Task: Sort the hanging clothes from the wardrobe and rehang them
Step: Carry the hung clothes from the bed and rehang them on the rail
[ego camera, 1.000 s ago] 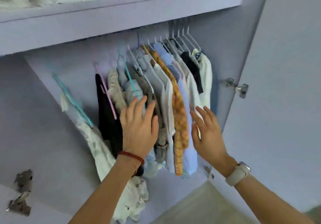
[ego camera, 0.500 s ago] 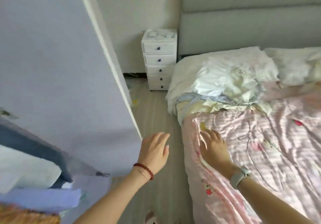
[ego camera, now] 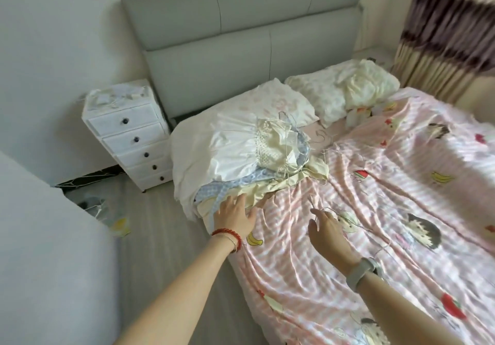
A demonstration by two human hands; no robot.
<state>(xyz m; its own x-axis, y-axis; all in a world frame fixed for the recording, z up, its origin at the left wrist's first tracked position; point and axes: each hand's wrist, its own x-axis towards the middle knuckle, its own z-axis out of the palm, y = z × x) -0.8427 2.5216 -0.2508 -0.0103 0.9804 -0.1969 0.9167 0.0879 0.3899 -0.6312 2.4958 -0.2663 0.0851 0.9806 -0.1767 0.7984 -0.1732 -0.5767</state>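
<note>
- The pile of clothes [ego camera: 257, 157], garments with thin wire hangers among them, lies on the bed [ego camera: 388, 210] at its near-left corner, below the pillow [ego camera: 267, 103].
- Left hand [ego camera: 234, 217]: nearer of the two; fingers spread and straight, tips touching the pile's near hem, grip apart and holding nothing.
- Right hand [ego camera: 325, 227]: hovers over the pink bedcover, well to the right of the pile; fingers loosely extended, grip apart, empty.
- The pile's long axis runs away from the left grip, up and rightward toward the headboard [ego camera: 241, 36].
- Judged next move: the left hand, forearm extended along that axis, needs only a short forward reach to gather a garment.
</note>
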